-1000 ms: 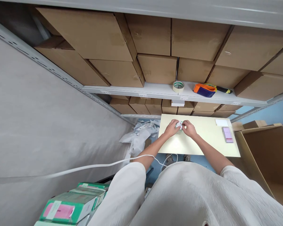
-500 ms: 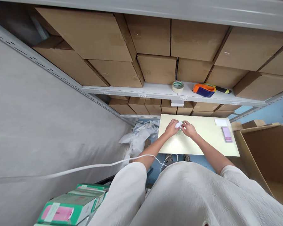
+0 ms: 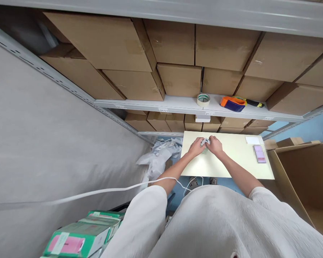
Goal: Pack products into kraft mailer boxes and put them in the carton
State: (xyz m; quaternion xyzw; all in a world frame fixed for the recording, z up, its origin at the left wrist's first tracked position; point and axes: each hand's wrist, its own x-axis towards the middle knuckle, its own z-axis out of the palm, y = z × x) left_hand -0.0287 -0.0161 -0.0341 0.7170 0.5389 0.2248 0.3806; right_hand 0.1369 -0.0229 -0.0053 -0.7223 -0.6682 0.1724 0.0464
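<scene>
Grip: left hand point(image 3: 196, 147) and right hand point(image 3: 214, 145) both pinched on small pale piece point(image 3: 205, 142), right of frame center, over counter point(image 3: 239, 159); two-sided hold probably steadies it. Greenish item point(image 3: 205, 151) just below, too small to identify. Purple item point(image 3: 259, 153), white rectangle point(image 3: 252, 140) at counter's right end, likely parked clear of hands. Tape roll point(image 3: 203, 100) on shelf point(image 3: 177, 103) above, presumably within reach.

Head-worn view, facing forward and down, hands point(image 3: 195, 147) mid-distance

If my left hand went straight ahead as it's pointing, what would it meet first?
Probably the small pale item that your left hand seems to be holding; beyond it, depth is hard to judge.
</scene>
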